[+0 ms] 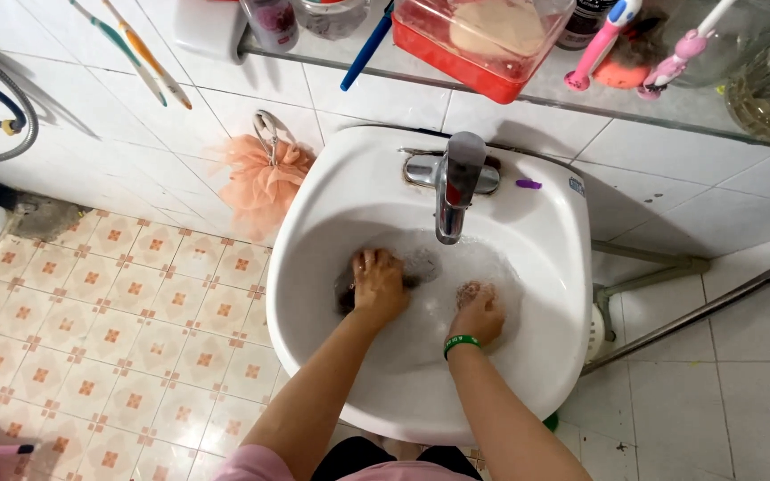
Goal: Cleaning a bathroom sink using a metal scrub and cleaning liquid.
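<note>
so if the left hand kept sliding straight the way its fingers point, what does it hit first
Probably the back wall of the white ceramic sink, below the chrome tap; the left hand presses a dark wet cloth. Depth is unclear.

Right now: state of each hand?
Left hand: pressed down on a dark cloth in the sink; a closed grip cannot be told.
Right hand: curled in the soapy water; what it holds cannot be told.

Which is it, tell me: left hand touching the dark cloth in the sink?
Touching. The head view shows the left hand pressed on the dark cloth in the sink.
</note>
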